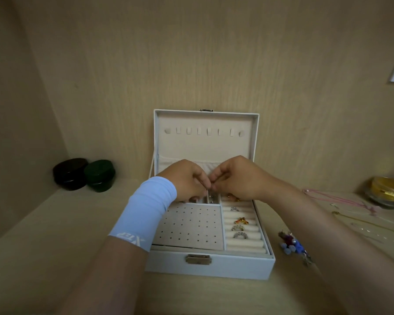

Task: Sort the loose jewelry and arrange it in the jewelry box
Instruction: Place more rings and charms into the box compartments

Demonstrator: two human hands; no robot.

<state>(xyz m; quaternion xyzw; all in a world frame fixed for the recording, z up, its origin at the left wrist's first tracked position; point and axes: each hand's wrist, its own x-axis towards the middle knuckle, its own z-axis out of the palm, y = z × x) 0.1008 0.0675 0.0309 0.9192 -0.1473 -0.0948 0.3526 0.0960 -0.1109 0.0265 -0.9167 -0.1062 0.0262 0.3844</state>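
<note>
Wooden shelf (55,258); open jewelry box (168,262); left hand (187,178), right hand (234,176) fingers (216,178) curled, tips meeting over rear compartment (212,198); held item unclear.

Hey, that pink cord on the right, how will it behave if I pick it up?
The pink cord looks thin and lies in loose curves, so probably floppy and light. It may drag the chains beside it.

jewelry box (214,270) — white | earring panel (189,226) — dotted cream | sleeve (146,210) pale blue
</note>
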